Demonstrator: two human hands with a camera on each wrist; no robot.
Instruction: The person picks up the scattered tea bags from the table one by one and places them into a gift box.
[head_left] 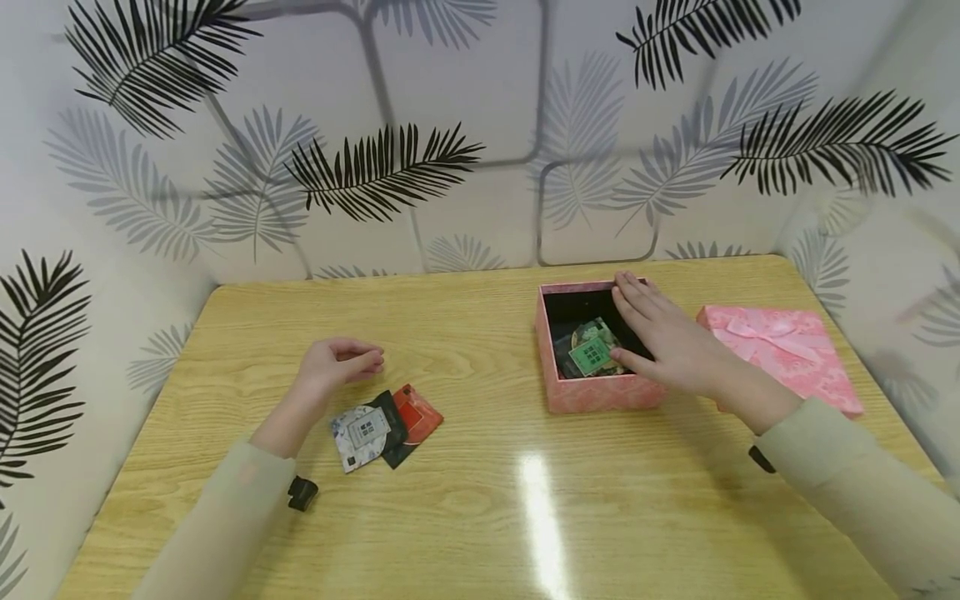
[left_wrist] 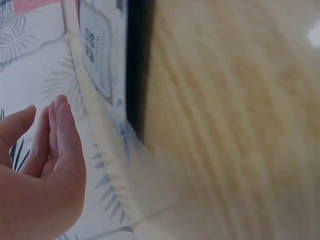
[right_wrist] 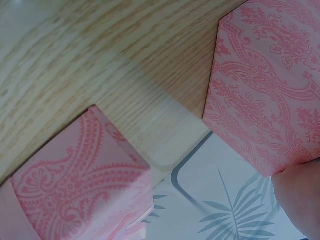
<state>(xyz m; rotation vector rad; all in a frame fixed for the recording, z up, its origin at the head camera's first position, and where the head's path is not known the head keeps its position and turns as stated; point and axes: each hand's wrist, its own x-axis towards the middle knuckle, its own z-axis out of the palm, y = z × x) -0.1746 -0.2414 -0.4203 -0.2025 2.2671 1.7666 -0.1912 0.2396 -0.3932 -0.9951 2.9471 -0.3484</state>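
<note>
My right hand [head_left: 671, 337] lies across the right rim of an open pink patterned box [head_left: 607, 395], with its fingers mostly straight and the thumb reaching over the inside. In the right wrist view that hand [right_wrist: 300, 197] touches the wall of the box [right_wrist: 265, 80]. Inside are several square packets, a green one [head_left: 591, 357] uppermost. Over the table at left, my left hand [head_left: 339, 367] holds nothing; its fingers are loosely bent. Beside it lie overlapping packets: white [head_left: 358, 442], black [head_left: 393, 454] and red [head_left: 422, 414].
The pink box lid [head_left: 787, 350], with a bow on it, lies right of the box, partly behind my right forearm. The wooden table [head_left: 450, 517] meets a leaf-patterned backdrop [head_left: 480, 217] at its back and sides.
</note>
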